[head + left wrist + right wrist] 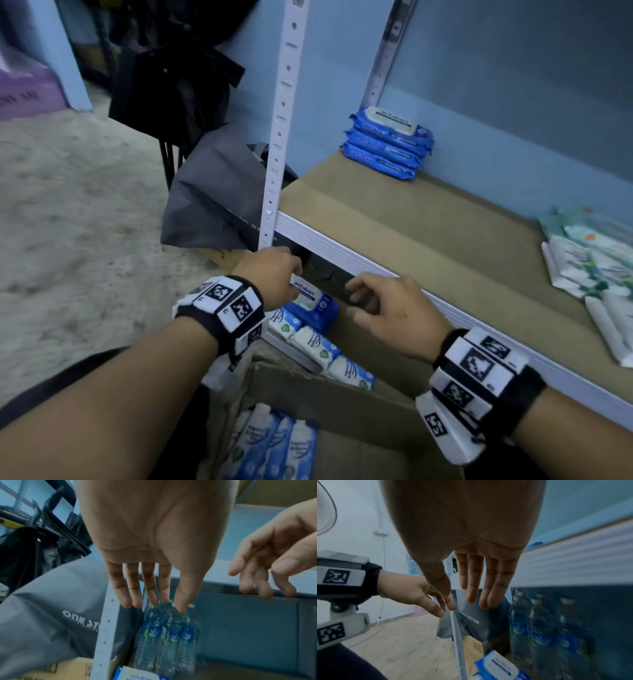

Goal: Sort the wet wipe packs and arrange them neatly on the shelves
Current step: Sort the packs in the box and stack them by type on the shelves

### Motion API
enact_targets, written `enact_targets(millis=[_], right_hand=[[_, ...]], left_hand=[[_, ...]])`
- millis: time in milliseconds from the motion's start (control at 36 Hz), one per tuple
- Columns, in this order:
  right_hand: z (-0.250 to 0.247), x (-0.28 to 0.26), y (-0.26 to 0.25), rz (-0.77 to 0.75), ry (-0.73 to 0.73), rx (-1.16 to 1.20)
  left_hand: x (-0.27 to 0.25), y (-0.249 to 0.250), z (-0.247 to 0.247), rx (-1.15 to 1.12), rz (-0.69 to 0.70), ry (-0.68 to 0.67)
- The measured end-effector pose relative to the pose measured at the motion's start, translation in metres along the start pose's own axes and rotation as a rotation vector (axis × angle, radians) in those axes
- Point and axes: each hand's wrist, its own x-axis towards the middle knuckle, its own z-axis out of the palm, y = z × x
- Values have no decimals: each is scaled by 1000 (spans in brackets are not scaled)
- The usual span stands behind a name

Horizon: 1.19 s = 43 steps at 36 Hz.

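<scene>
Both hands hover empty, fingers straight, over a blue wipe pack [313,301]. Left hand [274,274] sits at nine o'clock of it, right hand [394,311] at three.

Head cam: above, looks down-fwd at shelf edge [342,240], both hands. Wrist cams: close along palms, facing under shelf. Both share water bottles [168,635] w/ grey bag [476,623].

The brown shelf [394,222] carries a stack of three blue wipe packs [388,144] at its back left corner and loose pale packs [589,263] at the right.
</scene>
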Motion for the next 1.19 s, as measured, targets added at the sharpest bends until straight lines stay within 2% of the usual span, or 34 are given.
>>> enact_targets(millis=[83, 250, 361, 472, 583, 722, 889, 972, 1083, 1194], right_hand=[[23, 2, 19, 90, -100, 50], [65, 31, 60, 300, -267, 174], [98, 63, 88, 425, -326, 233], [124, 91, 106, 458, -370, 295], [158, 120, 131, 446, -314, 291], [206, 155, 164, 491, -332, 283], [291, 203, 251, 541, -374, 293], [286, 208, 233, 560, -332, 250], [294, 220, 229, 616, -281, 314], [277, 216, 197, 644, -286, 376]], left_hand=[[8, 5, 23, 26, -5, -89], [36, 9, 80, -101, -80, -257], [63, -1, 116, -101, -157, -312], [95, -15, 147, -144, -261, -291], [128, -32, 182, -199, -344, -291], [163, -52, 222, -218, -443, -257], [190, -62, 252, -193, -527, -202], [204, -65, 255, -256, -578, -166], [213, -72, 256, -366, -640, -123], [216, -80, 263, -456, -684, -81]])
